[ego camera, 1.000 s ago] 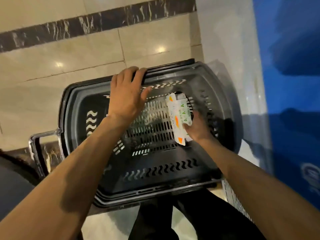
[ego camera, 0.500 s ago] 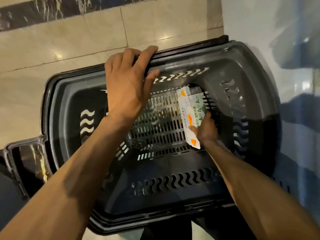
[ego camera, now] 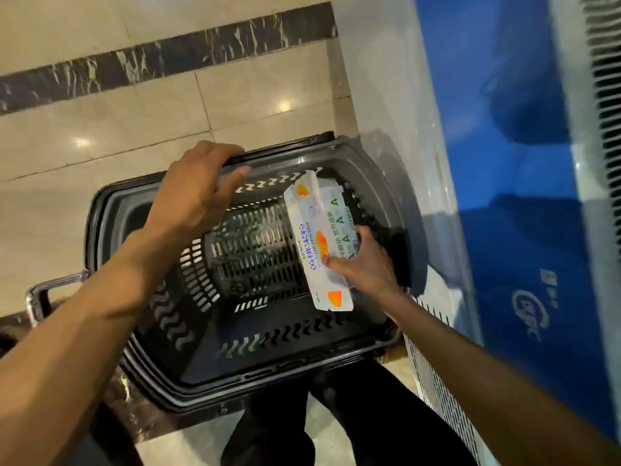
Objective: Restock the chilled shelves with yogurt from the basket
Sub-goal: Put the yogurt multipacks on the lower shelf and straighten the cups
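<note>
A black plastic basket (ego camera: 111, 210) stands on the floor below me, its slotted bottom otherwise bare. My left hand (ego camera: 195, 193) grips the basket's far rim, fingers curled over the edge. My right hand (ego camera: 366, 264) is inside the basket at its right side, closed on a white yogurt pack (ego camera: 316, 230) with orange fruit pictures and green letters. The pack is tilted on its long edge, lifted above the basket's bottom.
The chiller's white base (ego camera: 396, 129) and blue front panel (ego camera: 524, 230) run along the right, with a vent grille (ego camera: 440, 391) low down. A metal handle (ego camera: 43, 290) sticks out at the basket's left. Beige floor tiles with a dark stripe (ego camera: 161, 62) lie beyond.
My right hand has lifted the yogurt pack higher and tipped it up inside the basket. My left hand stays on the far rim. The view has swung back towards the chiller.
</note>
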